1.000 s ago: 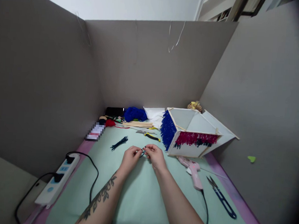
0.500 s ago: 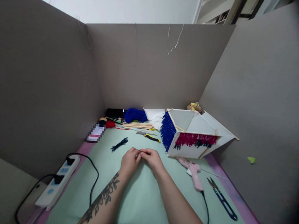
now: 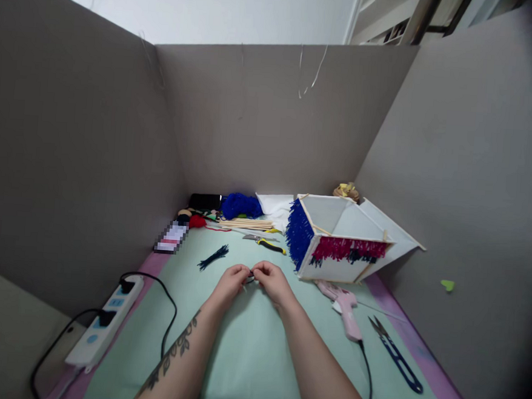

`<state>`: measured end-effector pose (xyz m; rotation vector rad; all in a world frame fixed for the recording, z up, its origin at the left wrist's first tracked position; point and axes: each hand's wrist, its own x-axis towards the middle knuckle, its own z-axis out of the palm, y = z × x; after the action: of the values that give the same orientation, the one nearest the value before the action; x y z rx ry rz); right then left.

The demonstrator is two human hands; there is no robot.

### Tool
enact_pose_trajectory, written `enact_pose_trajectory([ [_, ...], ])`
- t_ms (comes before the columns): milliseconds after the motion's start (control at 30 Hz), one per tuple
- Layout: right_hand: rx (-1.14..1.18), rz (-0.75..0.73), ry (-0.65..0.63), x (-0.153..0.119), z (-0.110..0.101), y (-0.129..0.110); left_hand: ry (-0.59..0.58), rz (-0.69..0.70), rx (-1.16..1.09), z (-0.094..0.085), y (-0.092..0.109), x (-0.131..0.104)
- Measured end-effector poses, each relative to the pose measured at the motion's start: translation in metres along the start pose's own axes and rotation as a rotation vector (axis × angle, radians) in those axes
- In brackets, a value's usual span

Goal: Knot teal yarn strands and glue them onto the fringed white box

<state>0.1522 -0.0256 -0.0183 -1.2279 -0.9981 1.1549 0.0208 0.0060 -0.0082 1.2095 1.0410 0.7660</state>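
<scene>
A short dark yarn strand (image 3: 251,277) is pinched between the left hand (image 3: 230,284) and right hand (image 3: 273,282), both closed on it. Since a second ago the hands have been drawn slightly nearer, seemingly tightening a knot. At eleven o'clock, the dark yarn bundle (image 3: 213,257) lies untouched.

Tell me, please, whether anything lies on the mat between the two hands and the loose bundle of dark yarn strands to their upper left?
Nothing visible does. The left hand and right hand pinch a small dark yarn piece together, and only bare green mat separates them from the yarn bundle. The pliers lie off to the right of that path.
</scene>
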Motion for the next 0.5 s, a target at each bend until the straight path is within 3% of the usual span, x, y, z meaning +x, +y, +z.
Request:
enact_pose_trajectory([
  [133,-0.119,-0.117,-0.015,-0.0018,-0.0001,-0.0051,-0.022,0.002,-0.032,-0.0026,-0.0027,0.0008],
  [333,-0.278,-0.194,0.037,-0.0013,0.0007,-0.003,0.034,0.008,0.048,-0.0037,-0.0022,0.0009],
  [500,-0.489,-0.284,0.153,-0.0008,0.0009,0.001,0.057,0.168,0.177,-0.0042,-0.0017,0.0019],
])
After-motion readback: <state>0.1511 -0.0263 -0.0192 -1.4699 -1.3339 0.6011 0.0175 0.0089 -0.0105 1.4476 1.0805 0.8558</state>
